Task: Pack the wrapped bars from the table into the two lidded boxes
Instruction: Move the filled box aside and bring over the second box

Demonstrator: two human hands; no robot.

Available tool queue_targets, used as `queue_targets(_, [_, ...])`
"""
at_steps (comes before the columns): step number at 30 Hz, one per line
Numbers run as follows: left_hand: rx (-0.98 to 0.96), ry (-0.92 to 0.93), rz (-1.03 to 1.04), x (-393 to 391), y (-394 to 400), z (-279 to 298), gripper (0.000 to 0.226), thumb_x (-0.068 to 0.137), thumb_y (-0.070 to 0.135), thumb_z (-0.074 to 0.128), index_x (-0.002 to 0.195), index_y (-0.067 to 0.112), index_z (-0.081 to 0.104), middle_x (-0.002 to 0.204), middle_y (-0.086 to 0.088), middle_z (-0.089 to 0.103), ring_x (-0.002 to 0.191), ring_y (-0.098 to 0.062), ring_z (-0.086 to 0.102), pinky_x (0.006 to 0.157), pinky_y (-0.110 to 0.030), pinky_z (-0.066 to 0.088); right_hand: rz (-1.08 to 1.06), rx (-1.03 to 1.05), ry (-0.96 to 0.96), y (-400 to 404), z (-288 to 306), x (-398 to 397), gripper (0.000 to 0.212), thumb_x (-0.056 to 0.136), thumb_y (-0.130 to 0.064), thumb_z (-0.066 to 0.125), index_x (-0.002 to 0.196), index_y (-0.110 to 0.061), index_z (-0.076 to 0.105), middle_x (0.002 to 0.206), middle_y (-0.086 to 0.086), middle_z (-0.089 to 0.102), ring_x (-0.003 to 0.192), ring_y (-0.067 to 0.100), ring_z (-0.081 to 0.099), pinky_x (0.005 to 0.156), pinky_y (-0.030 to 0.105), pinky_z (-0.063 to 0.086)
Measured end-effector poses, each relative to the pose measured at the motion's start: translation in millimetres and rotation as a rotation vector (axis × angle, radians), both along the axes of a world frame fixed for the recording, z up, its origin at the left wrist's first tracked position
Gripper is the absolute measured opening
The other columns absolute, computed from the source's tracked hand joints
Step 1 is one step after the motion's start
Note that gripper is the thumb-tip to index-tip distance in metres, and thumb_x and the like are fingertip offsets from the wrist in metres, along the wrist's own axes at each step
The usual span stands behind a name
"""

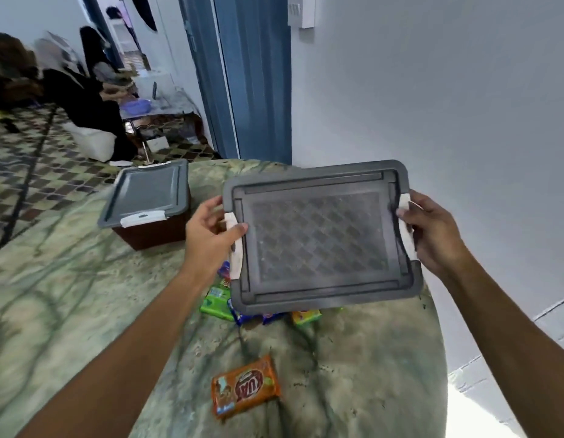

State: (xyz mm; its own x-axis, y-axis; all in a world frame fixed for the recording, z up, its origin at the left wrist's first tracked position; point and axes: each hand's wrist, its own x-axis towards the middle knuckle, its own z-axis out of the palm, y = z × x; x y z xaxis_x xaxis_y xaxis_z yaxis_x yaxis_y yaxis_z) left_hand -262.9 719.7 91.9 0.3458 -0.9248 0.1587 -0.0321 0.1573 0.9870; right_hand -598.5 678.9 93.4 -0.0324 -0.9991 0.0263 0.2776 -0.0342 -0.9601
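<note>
I've the grey lid (318, 238) held above the counter (69, 295), left hand (211, 238) and right hand (432, 232) with fingers gripping its white latches. I'd set it aside level, clear of the bars (217, 303) beneath. An orange bar (245, 386) lies nearer me.

Grey lid (318, 235) held tilted above green and blue wrapped bars (216, 303); orange bar (244, 387) nearer; lidded brown box (148, 200) far left.
</note>
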Motion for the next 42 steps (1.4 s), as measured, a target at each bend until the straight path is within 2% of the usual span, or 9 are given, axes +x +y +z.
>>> queue_targets(5, [0.133,-0.050,0.189,68.0,46.6,-14.9,0.051,0.078,-0.006,0.071,0.126,0.005,0.057,0.100,-0.007,0.069,0.072,-0.004,0.065,0.059,-0.016,0.053,0.142,0.085,0.168,12.8,-5.9,84.2,0.032,0.087,0.011,0.054,0.113,-0.005,0.064,0.092,0.001,0.075,0.081,0.012,0.070,0.072,0.027,0.058])
queue_targets(8, [0.208,-0.074,0.314,138.5,90.0,-22.9,0.051,0.078,-0.003,0.071,0.126,0.004,0.058,0.104,-0.008,0.070,0.078,-0.008,0.066,0.060,-0.019,0.051,0.219,0.121,0.256,18.9,-16.8,164.4,0.032,0.087,0.008,0.057,0.117,-0.001,0.063,0.108,0.015,0.070,0.096,0.026,0.067,0.091,0.042,0.054])
queue_targets(13, [0.359,-0.073,0.554,243.7,169.5,-35.5,0.043,0.071,0.001,0.080,0.111,-0.001,0.063,0.095,-0.016,0.067,0.066,-0.013,0.059,0.052,-0.019,0.048,0.397,0.263,0.382,54.3,-52.3,285.2,0.016,0.078,-0.003,0.067,0.094,-0.003,0.072,0.098,0.025,0.071,0.092,0.036,0.068,0.087,0.057,0.053])
queue_targets(20, [0.492,-0.132,0.673,337.7,253.7,-70.8,0.032,0.069,0.000,0.081,0.098,-0.005,0.068,0.080,-0.012,0.067,0.055,-0.009,0.059,0.041,-0.010,0.044,0.429,0.327,0.532,124.3,-95.4,389.1,0.024,0.078,-0.008,0.071,0.092,0.011,0.066,0.094,0.033,0.067,0.071,0.026,0.062,0.066,0.040,0.051])
queue_targets(25, [0.550,-0.189,0.653,366.8,274.8,-86.4,0.032,0.072,0.002,0.079,0.101,-0.003,0.066,0.085,-0.014,0.066,0.061,-0.016,0.056,0.044,-0.010,0.046,0.378,0.252,0.592,150.8,-101.0,420.5,0.020,0.080,-0.002,0.069,0.092,0.013,0.064,0.093,0.032,0.067,0.069,0.019,0.056,0.063,0.027,0.044])
queue_targets(28, [0.554,-0.304,0.646,366.5,279.1,-96.7,0.034,0.077,0.010,0.078,0.106,-0.002,0.067,0.094,-0.017,0.070,0.083,-0.028,0.068,0.072,-0.027,0.057,0.323,0.167,0.661,162.8,-97.7,425.8,0.010,0.082,0.000,0.065,0.090,0.005,0.065,0.082,0.014,0.066,0.068,0.016,0.056,0.054,0.015,0.041])
queue_targets(30, [0.537,-0.515,0.631,359.7,283.4,-98.0,0.029,0.083,0.015,0.071,0.109,0.001,0.068,0.100,-0.015,0.072,0.094,-0.030,0.067,0.084,-0.035,0.052,0.287,0.060,0.811,170.5,-97.8,430.1,0.006,0.087,-0.006,0.060,0.092,-0.002,0.061,0.083,0.009,0.062,0.074,0.022,0.055,0.056,0.026,0.039])
queue_targets(38, [0.521,-0.821,0.602,354.4,286.6,-99.7,0.018,0.090,0.025,0.054,0.095,0.009,0.063,0.086,-0.016,0.069,0.071,-0.033,0.062,0.059,-0.032,0.040,0.253,-0.102,1.258,183.0,-99.2,440.8,0.041,0.100,-0.025,0.036,0.133,-0.003,0.042,0.103,0.016,0.063,0.083,0.025,0.054,0.076,0.037,0.047])
queue_targets(42, [0.513,-0.851,0.588,357.6,286.6,-102.9,0.018,0.088,0.028,0.055,0.090,0.011,0.061,0.080,-0.015,0.068,0.071,-0.036,0.061,0.058,-0.033,0.039,0.227,-0.114,1.318,186.1,-98.6,442.7,0.040,0.100,-0.027,0.034,0.130,-0.002,0.044,0.086,0.007,0.055,0.077,0.022,0.052,0.068,0.032,0.043])
